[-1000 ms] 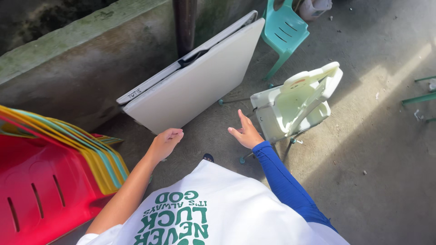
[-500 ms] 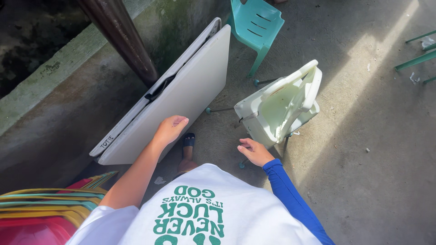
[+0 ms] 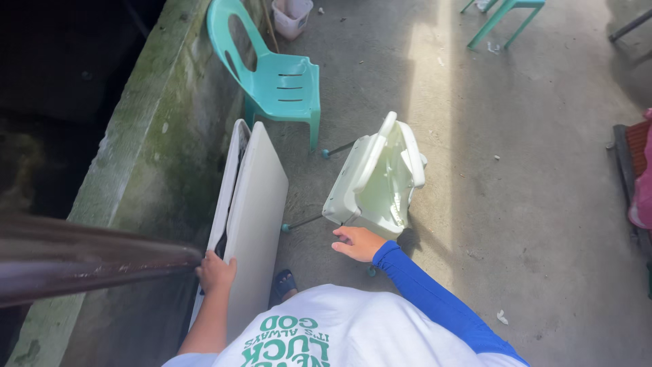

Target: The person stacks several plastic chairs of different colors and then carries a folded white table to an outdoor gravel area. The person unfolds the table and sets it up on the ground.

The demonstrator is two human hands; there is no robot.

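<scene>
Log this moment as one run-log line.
left hand: gripping folded white table edge | right hand: open, near pale high chair | teal chair behind

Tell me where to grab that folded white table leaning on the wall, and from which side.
Grip the folded white table along its near top edge, from above, where the left hand rests. It stands on edge against the mossy wall, so that edge is probably the easiest to reach; the dark handle seems tucked on the wall side.

Concrete floor [image 3: 543,204]: folded white table [image 3: 255,217] on edge, left; tipped pale chair [image 3: 377,180] centre; teal chair [image 3: 285,85] far.
</scene>
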